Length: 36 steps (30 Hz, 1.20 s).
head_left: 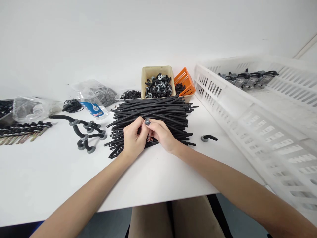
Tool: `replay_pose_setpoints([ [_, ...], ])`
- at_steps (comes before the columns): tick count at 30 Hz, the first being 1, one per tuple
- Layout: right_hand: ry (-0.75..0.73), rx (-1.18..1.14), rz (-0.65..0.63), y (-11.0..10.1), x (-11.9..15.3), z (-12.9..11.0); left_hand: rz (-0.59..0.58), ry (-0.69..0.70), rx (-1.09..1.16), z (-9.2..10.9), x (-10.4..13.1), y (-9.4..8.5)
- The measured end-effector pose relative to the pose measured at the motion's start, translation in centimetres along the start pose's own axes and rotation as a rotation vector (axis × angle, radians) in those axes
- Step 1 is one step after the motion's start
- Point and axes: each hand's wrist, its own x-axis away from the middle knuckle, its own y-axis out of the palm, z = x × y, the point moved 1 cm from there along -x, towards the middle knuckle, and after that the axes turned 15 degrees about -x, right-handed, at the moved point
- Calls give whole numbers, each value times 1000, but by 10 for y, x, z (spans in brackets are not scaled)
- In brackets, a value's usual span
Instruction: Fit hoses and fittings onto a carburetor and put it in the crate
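My left hand (135, 136) and my right hand (160, 132) meet over the near side of a pile of black rubber tubes (158, 110). Both are closed, fingertips pressed together; whatever they pinch is too small or hidden to make out. Left of the pile, several short black hoses with grey round ends (85, 135) lie in a heap on the white table (158, 180). A single short hose with a grey end (208, 138) rests to the right of the tubes.
Behind the tubes stand a beige bin (158, 68) of small black and grey parts and a tilted orange basket (184, 77). A large white crate (237, 112) runs along the right. A clear bottle (92, 107), plastic bags (31, 109) and metal-and-black fittings (24, 130) are on the left.
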Motion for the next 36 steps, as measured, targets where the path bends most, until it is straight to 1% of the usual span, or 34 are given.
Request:
replay_pose_setpoints([
  [36, -3, 2, -2, -1, 0, 1, -4, -8, -1, -1, -1, 1],
])
